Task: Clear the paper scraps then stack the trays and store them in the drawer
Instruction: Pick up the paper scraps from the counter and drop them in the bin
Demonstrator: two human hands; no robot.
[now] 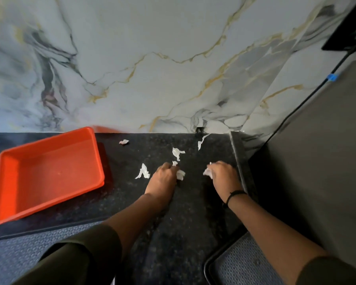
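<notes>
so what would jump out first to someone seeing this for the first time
The bright orange tray on the left of the dark counter catches the eye first. Next come the white paper scraps scattered mid-counter, with the left hand and right hand each closed on some, below the veined marble wall.

Marble-veined wall point(152, 58) rises behind a dark speckled stone counter point(173, 212), dimly lit
</notes>
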